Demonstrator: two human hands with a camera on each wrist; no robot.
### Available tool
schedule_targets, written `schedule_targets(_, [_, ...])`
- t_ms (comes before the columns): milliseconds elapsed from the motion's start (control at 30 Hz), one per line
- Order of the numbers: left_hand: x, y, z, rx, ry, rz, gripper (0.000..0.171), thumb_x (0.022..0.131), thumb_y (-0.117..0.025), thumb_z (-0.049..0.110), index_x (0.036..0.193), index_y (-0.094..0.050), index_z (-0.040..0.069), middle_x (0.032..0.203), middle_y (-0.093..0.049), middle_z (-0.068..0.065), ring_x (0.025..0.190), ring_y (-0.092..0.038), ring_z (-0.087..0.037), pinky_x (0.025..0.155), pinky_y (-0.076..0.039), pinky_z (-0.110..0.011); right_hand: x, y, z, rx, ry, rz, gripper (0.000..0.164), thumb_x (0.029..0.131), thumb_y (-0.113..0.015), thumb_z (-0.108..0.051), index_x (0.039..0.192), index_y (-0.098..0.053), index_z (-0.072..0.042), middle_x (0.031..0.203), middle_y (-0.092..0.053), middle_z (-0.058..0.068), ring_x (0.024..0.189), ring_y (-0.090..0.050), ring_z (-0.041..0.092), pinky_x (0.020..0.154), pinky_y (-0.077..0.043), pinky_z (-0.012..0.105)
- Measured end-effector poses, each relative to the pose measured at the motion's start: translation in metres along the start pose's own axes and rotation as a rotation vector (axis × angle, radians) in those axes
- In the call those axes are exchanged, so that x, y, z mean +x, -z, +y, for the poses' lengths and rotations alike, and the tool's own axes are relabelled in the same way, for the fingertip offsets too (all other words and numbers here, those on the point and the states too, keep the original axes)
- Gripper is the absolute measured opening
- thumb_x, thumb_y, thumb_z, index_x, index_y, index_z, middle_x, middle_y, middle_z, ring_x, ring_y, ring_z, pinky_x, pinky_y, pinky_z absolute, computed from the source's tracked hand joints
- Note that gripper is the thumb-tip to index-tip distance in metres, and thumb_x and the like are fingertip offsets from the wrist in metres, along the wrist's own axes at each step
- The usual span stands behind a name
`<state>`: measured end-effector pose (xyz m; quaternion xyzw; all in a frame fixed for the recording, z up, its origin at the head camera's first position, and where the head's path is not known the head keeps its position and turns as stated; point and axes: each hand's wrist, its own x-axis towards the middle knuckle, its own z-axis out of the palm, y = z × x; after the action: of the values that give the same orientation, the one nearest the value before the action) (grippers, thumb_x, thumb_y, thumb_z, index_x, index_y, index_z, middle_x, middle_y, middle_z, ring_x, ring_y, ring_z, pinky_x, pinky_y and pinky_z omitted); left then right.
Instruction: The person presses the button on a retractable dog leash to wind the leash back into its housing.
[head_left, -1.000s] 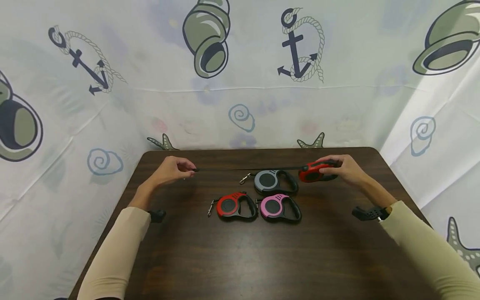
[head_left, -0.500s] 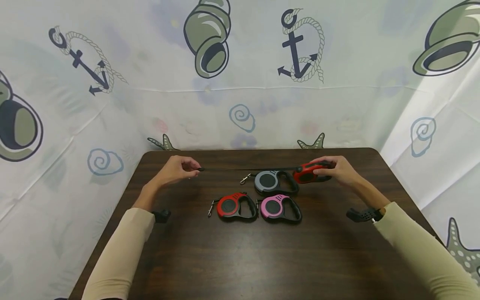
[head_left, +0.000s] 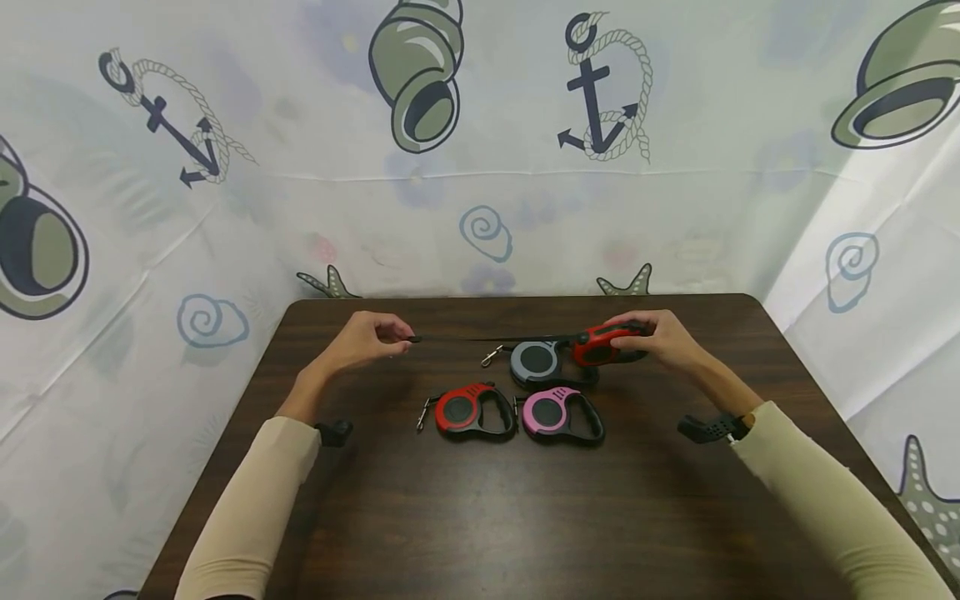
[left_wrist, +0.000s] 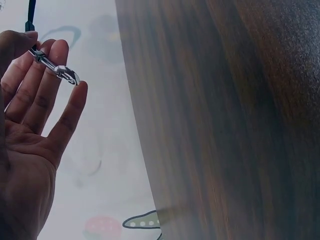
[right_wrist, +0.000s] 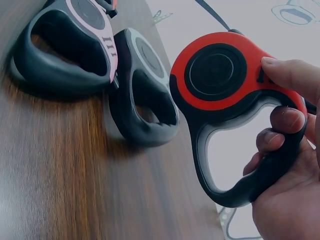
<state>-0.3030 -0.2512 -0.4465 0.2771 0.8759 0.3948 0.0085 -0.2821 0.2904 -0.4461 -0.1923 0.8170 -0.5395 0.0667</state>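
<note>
My right hand (head_left: 663,337) grips the black handle of a red retractable dog leash (right_wrist: 215,75), fingers through the loop and thumb on the red casing. From it a black strap (head_left: 495,338) runs taut to the left. At the strap's far end my left hand (head_left: 371,340) pinches the metal snap hook (left_wrist: 62,71) between thumb and fingers. Below the strap lie three more leashes on the table: a grey one (head_left: 536,360), partly covered by the held leash in the head view, a second red one (head_left: 459,411) and a pink one (head_left: 547,412).
The brown wooden table (head_left: 465,517) has rounded far corners. Behind and beside it hangs a pale curtain (head_left: 337,100) printed with anchors and shells. A small metal hook (head_left: 491,357) lies at the grey leash's left side.
The right hand has moved left with the red leash, which now overlaps the grey one. The left hand has moved right with the hook, and the span between the hands is shorter.
</note>
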Motion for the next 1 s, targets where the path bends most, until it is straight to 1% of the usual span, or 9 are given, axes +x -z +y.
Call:
schedule_targets(200, [0.002, -0.003, 0.004, -0.001, -0.006, -0.003, 0.015, 0.091, -0.084, 0.007, 0.105, -0.079, 0.002, 0.094, -0.08, -0.008, 0.081, -0.074, -0.013, 0.071, -0.057, -0.021, 0.007, -0.008, -0.002, 0.003, -0.004, -0.006, 0.038, 0.096, -0.078, -0.009, 0.132, -0.071, 0.002, 0.127, -0.07, 0.024, 0.098, -0.068, 0.019, 0.085, -0.059, 0.03])
schedule_targets(300, [0.004, -0.005, 0.006, -0.002, -0.019, -0.015, 0.015, 0.091, -0.083, 0.006, 0.104, -0.079, 0.003, 0.093, -0.08, -0.007, 0.081, -0.075, -0.014, 0.071, -0.058, -0.023, 0.009, -0.012, -0.002, 0.01, 0.001, -0.014, 0.038, 0.097, -0.078, -0.008, 0.132, -0.07, 0.002, 0.128, -0.069, 0.026, 0.099, -0.068, 0.02, 0.086, -0.059, 0.03])
schedule_targets(433, [0.006, -0.01, 0.008, -0.002, -0.038, -0.025, 0.015, 0.091, -0.083, 0.006, 0.106, -0.079, 0.003, 0.095, -0.08, -0.006, 0.082, -0.075, -0.015, 0.071, -0.059, -0.025, 0.011, -0.016, -0.004, 0.004, 0.004, -0.027, 0.038, 0.097, -0.078, -0.01, 0.133, -0.071, 0.001, 0.124, -0.071, 0.023, 0.098, -0.068, 0.02, 0.085, -0.059, 0.031])
schedule_targets(600, [0.01, -0.016, 0.01, -0.014, -0.034, -0.024, 0.014, 0.091, -0.082, 0.003, 0.105, -0.079, 0.003, 0.095, -0.08, -0.006, 0.085, -0.076, -0.017, 0.074, -0.059, -0.025, 0.013, -0.02, -0.005, -0.001, -0.006, -0.042, 0.039, 0.096, -0.079, -0.013, 0.133, -0.071, -0.002, 0.119, -0.073, 0.021, 0.096, -0.066, 0.023, 0.082, -0.057, 0.031])
schedule_targets(800, [0.012, -0.022, 0.014, -0.033, -0.034, -0.035, 0.014, 0.092, -0.082, 0.004, 0.105, -0.079, 0.004, 0.096, -0.08, -0.006, 0.086, -0.077, -0.018, 0.076, -0.06, -0.026, 0.017, -0.025, -0.007, 0.003, -0.005, -0.047, 0.04, 0.096, -0.08, -0.014, 0.133, -0.072, -0.004, 0.119, -0.074, 0.021, 0.096, -0.067, 0.026, 0.083, -0.057, 0.031])
schedule_targets(1000, [0.017, -0.027, 0.019, -0.041, -0.04, -0.049, 0.013, 0.093, -0.081, 0.005, 0.105, -0.079, 0.005, 0.096, -0.08, -0.005, 0.087, -0.077, -0.018, 0.078, -0.061, -0.028, 0.02, -0.031, -0.01, 0.037, -0.001, -0.045, 0.04, 0.095, -0.08, -0.012, 0.133, -0.072, -0.002, 0.122, -0.073, 0.022, 0.098, -0.068, 0.025, 0.084, -0.058, 0.03])
